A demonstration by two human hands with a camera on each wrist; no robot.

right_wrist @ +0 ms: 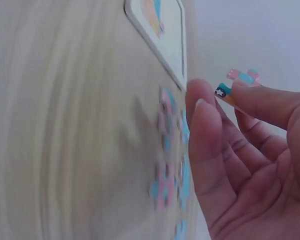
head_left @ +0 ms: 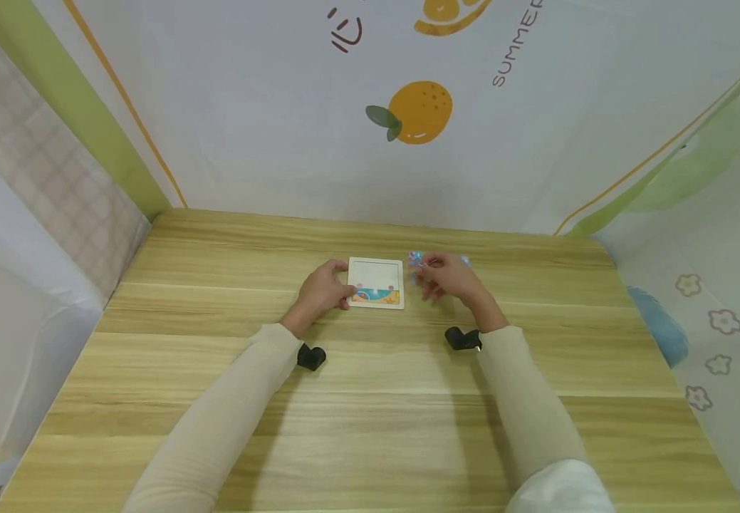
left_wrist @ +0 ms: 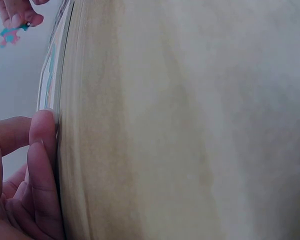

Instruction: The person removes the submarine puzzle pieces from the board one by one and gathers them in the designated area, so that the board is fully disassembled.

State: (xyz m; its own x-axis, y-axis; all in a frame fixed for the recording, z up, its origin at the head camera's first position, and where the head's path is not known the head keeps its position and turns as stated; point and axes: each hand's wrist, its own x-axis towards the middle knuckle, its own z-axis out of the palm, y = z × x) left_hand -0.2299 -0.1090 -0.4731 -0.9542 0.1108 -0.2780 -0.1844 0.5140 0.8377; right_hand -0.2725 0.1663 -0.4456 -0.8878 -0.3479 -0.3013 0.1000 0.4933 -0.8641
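A square white puzzle tray (head_left: 374,273) lies on the table, with joined blue and orange pieces (head_left: 376,296) along its near side. My left hand (head_left: 325,288) holds the tray by its left edge, thumb over the rim. Right of the tray, my right hand (head_left: 451,276) is raised above the table and pinches a jigsaw piece (right_wrist: 246,76) between thumb and fingers. That piece is pink and teal, with a small white star on a dark patch. Below the right hand lie several loose pink and blue jigsaw pieces (right_wrist: 164,186), partly hidden by it in the head view.
The wood-grain table (head_left: 370,427) meets a white printed curtain (head_left: 280,142) at its back edge. More cloth hangs at the left and right sides. Black wrist devices (head_left: 310,357) sit at both sleeves, close above the tabletop.
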